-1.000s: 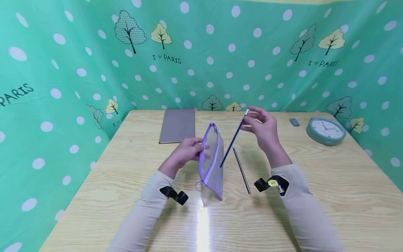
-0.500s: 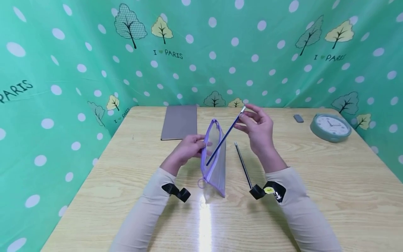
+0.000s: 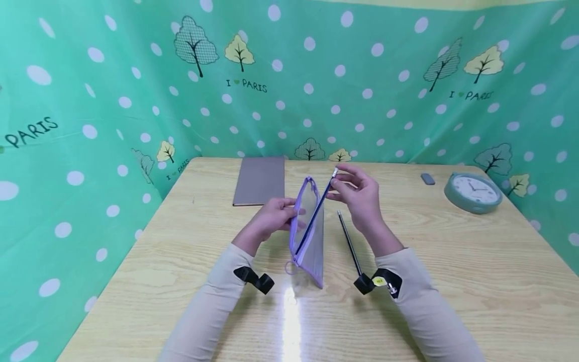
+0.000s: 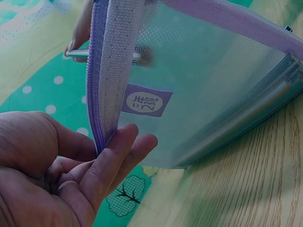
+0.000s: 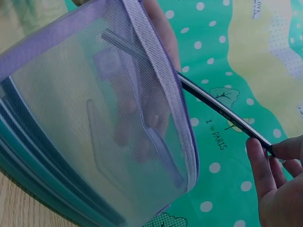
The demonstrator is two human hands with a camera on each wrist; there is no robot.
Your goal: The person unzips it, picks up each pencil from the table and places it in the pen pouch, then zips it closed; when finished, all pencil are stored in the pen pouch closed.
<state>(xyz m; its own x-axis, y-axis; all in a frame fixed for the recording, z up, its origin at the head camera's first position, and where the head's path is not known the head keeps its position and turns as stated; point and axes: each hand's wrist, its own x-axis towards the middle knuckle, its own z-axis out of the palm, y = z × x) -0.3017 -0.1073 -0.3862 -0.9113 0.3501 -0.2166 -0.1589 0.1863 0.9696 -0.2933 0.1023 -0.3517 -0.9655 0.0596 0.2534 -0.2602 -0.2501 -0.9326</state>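
Observation:
A see-through mesh zip pouch with purple edging stands on the table, its zip undone. My left hand pinches one side of its mouth between thumb and fingers, as the left wrist view shows. My right hand pinches a dark pencil near its pale top end. The pencil slants down into the pouch's mouth; in the right wrist view its lower part shows through the mesh. Long straight shapes show along the pouch's bottom. A second dark pencil lies on the table right of the pouch.
A grey notebook lies at the back left of the wooden table. At the back right are a small grey-blue block and a round teal clock. A green dotted curtain hangs behind and beside the table.
My right hand has moved left and slightly down, bringing the pencil from the pouch's outer side into its mouth. The left hand keeps its hold on the pouch edge.

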